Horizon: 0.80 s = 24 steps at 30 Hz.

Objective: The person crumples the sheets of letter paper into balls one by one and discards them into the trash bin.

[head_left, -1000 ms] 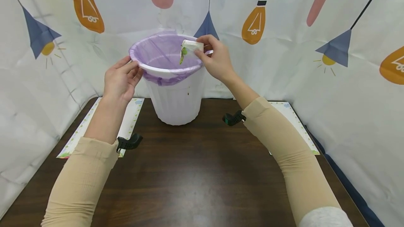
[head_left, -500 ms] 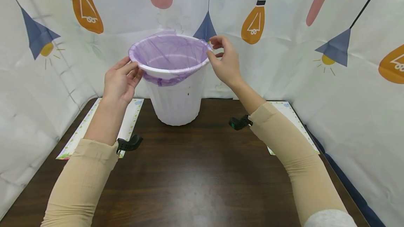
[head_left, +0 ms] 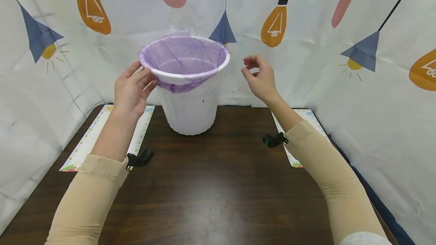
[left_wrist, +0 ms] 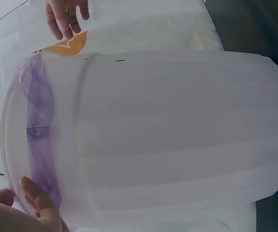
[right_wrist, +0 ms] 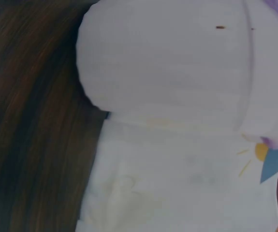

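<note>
A white plastic trash bin (head_left: 190,112) stands upright on the dark wooden table (head_left: 204,184). Its purple bin liner (head_left: 182,58) folds over the rim. My left hand (head_left: 131,90) rests its fingertips against the bin's left side, right at the rim, where the liner shows below the fold in the left wrist view. Right of the bin, apart from it, my right hand (head_left: 260,78) hangs in the air with loosely bent fingers and nothing between them. The bin's bottom inside is hidden behind its front wall.
Bordered white sheets lie on the table at left (head_left: 90,139) and right (head_left: 289,158), partly under the forearms. A white cloth backdrop (head_left: 306,78) with printed lamps and bulbs rises close behind the bin. Each sleeve carries a black wrist camera (head_left: 140,158).
One second ago my right hand held a whitish wrapper with green bits over the bin; it let go and the wrapper dropped from sight. That hand has since moved right and lower.
</note>
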{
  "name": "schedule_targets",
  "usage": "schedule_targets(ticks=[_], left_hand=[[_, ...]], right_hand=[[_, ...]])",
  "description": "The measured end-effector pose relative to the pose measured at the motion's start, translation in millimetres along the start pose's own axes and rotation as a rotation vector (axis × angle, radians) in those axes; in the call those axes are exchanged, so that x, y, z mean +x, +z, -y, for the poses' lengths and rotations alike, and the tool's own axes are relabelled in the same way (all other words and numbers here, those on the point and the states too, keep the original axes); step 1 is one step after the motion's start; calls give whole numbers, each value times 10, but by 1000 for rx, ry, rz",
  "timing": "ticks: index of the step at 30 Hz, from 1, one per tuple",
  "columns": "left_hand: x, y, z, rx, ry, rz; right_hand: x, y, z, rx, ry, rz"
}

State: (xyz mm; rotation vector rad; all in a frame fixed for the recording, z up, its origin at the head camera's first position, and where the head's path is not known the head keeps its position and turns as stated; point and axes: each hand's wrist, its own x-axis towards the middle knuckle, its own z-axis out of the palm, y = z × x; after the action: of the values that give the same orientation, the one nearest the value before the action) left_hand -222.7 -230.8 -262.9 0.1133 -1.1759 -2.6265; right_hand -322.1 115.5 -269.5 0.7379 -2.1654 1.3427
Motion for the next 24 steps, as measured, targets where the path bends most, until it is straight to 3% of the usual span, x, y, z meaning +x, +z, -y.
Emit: schedule_targets(ticks=[8,13,18,20,24], left_hand=[[-129,-83,120,53,34,55],[-220,-144,217,72,-5,98],[-305,-221,298,66,-55,145],[-344,-251,336,87,-72,158],[-409,-312,396,137,-96,177]], right_hand=[[-168,-121,-242,-19,59,71],[-295,-228,-242,-36,113,123],[-407,-320,-416,-65,168,224],[-454,-347,-598,-87,186,258],[-591,-404,-707,-134,232,321]])
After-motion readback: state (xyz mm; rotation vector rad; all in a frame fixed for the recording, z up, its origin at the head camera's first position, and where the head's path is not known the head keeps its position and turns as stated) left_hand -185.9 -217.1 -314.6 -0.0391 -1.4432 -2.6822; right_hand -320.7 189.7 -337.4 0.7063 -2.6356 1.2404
